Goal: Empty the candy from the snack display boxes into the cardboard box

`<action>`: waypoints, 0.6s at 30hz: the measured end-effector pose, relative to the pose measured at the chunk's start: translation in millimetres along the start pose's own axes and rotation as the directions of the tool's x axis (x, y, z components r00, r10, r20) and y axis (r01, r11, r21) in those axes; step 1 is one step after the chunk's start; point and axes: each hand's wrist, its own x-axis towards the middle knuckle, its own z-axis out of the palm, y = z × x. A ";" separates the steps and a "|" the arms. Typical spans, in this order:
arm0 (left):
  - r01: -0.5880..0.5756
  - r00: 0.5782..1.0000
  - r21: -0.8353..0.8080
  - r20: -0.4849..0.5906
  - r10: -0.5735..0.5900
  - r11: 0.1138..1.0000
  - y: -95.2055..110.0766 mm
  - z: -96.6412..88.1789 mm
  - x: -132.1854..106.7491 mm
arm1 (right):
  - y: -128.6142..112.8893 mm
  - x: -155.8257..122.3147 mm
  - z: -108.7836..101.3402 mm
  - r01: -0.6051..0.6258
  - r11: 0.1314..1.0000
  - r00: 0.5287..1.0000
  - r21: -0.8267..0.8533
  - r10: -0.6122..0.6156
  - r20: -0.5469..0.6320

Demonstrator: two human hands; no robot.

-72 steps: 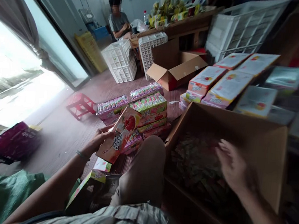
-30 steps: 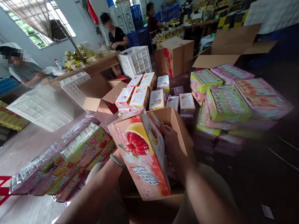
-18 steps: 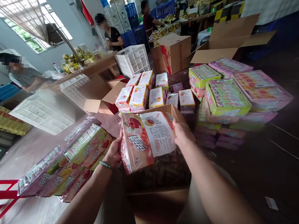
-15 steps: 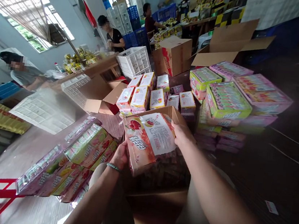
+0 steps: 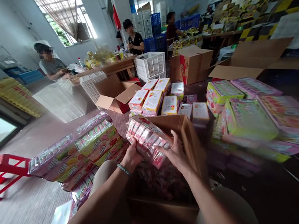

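A display box of small pink-and-white wrapped packets (image 5: 148,137) is tilted so that its packet-filled side faces me. My left hand (image 5: 132,157), with a beaded bracelet on the wrist, grips its lower left edge. At the right end of it, my right hand (image 5: 177,153) has its fingers stretched apart, the tips against or just over the packets; firm contact I cannot tell. Below both hands stands an open cardboard carton (image 5: 196,139) between my knees, with many loose packets (image 5: 163,181) in its shadowed inside.
Stacked fruit-printed boxes (image 5: 99,142) lie to the left, more boxes (image 5: 171,102) ahead, and piled boxes (image 5: 249,117) to the right. A red stool (image 5: 0,173), white crates (image 5: 151,63) and open cartons (image 5: 120,95) stand around. Several people sit at far tables.
The display box has turned from its printed face to its packet side. My right hand has let go of the far edge and spread its fingers. The view has swung left.
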 end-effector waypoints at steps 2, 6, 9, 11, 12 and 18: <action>0.048 0.995 -0.097 -0.081 -0.055 0.994 13.5 2.7 -16.0 | -7.8 4.3 -6.4 0.034 0.999 0.993 0.001 -0.034 -0.113; 0.062 0.956 -0.042 -0.285 -0.072 0.997 47.3 -2.8 -37.3 | -18.5 17.4 -34.6 0.113 0.980 0.989 0.164 -0.096 -0.109; -0.082 0.983 -0.057 -0.167 0.071 0.995 54.8 5.2 -38.5 | -15.0 24.3 -46.7 0.126 0.979 0.992 0.160 -0.127 -0.006; -0.095 0.995 -0.087 -0.028 0.093 0.992 52.3 15.1 -36.2 | -9.4 28.0 -48.1 0.161 0.975 0.987 0.151 -0.161 -0.011; -0.093 0.996 -0.094 -0.018 0.092 0.991 50.9 19.6 -35.5 | -6.4 29.7 -47.9 0.179 0.971 0.984 0.161 -0.179 -0.016; -0.218 0.976 -0.087 -0.033 0.216 0.972 61.5 37.9 -49.8 | 3.2 41.3 -55.0 0.175 0.966 0.984 0.189 -0.177 -0.007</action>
